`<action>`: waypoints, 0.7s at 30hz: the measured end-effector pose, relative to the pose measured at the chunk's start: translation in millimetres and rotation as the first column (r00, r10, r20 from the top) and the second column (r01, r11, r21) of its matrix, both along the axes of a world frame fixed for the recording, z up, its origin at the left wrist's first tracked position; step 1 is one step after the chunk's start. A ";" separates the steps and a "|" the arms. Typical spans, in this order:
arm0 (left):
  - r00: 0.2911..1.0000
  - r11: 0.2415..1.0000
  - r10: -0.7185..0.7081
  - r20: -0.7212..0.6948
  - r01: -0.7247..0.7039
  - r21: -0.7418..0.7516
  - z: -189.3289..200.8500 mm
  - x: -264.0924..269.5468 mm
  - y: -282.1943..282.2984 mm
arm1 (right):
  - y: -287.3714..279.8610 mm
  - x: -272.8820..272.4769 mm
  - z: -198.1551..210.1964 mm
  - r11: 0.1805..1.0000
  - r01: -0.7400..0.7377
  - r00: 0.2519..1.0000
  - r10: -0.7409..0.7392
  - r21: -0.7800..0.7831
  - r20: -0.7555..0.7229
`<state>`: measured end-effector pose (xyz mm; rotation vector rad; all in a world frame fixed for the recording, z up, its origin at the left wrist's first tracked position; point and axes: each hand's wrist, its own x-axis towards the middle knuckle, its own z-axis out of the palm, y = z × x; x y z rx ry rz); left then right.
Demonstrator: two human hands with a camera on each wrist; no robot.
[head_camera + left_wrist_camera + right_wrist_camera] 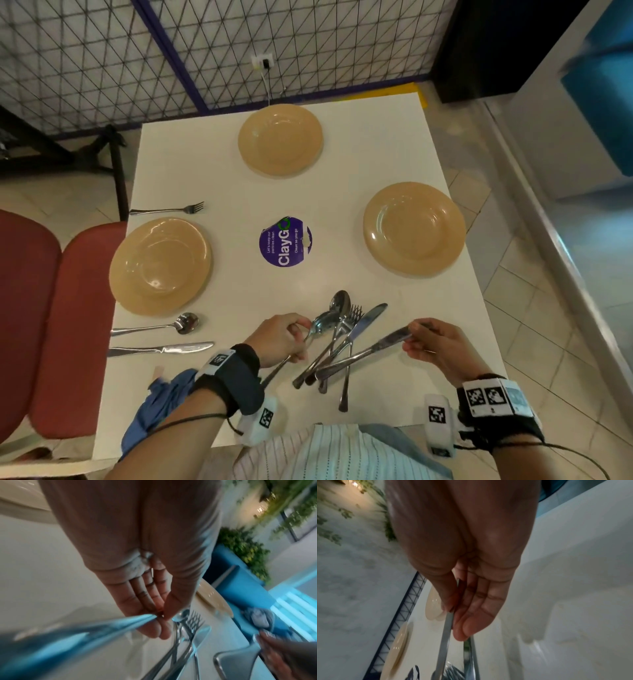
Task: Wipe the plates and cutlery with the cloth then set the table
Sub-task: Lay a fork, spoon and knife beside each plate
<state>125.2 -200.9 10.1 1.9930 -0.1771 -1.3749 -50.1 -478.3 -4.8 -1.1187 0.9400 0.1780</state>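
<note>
Step in hand: cutlery is being drawn out of the loose pile of steel cutlery (337, 346) at the near edge of the white square table (219, 164); this is judged to be the laying of a second place, the wiping judged already done.
How it is done well: each piece is best lifted clear of the crossed handles before it is carried off, so that the forks and spoons lying under it are not dragged along; the piece is best kept low and level.
Left hand: the left hand (279, 339) is closed in a pinch, thumb against fingers, on the neck of a shiny steel spoon (320, 327), whose handle runs back under the palm; in the left wrist view the thumb and fingers (142, 597) are seen pressed together on the metal.
Right hand: the right hand (440, 344) is closed narrowly on the blade end of a steel table knife (370, 353), whose handle end is seen among the pile.
Plates: three round tan plates are set out, one at the left (160, 265), one at the far side (280, 139), one at the right (413, 229).
Place already laid: a fork (168, 209), a spoon (156, 328) and a knife (159, 350) lie beside the left plate.
Cloth: a crumpled blue cloth (154, 407) lies at the near left corner, partly hidden by the left forearm.
Risk: the pile may be scattered if the knife is pulled sideways.
</note>
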 end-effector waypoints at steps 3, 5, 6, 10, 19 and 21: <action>0.982 0.983 0.164 -0.095 -0.171 -0.068 12.3 5.2 20.0 | -8.4 -4.4 -2.2 0.998 0.035 0.999 -0.036 0.051 0.010; 0.949 0.951 0.273 -0.157 -0.291 -0.109 18.9 5.3 30.7 | -10.9 -3.7 -2.8 0.995 0.063 0.998 -0.065 0.074 0.022; 0.930 0.930 0.316 -0.187 -0.343 -0.129 21.4 5.3 34.6 | -11.8 -2.1 -2.1 0.992 0.082 0.996 -0.086 0.101 0.033; 0.869 0.854 0.437 -0.231 -0.482 -0.197 30.5 9.4 41.5 | -10.8 10.4 6.6 0.974 0.136 0.987 -0.148 0.181 0.057; 0.693 0.616 0.702 -0.162 -0.706 -0.351 61.3 58.2 46.3 | 16.7 39.0 19.8 0.916 0.151 0.980 -0.189 0.372 0.068; 0.666 0.601 0.738 -0.110 -0.722 -0.343 70.5 75.8 48.6 | 27.3 45.4 17.9 0.892 0.161 0.978 -0.202 0.423 0.053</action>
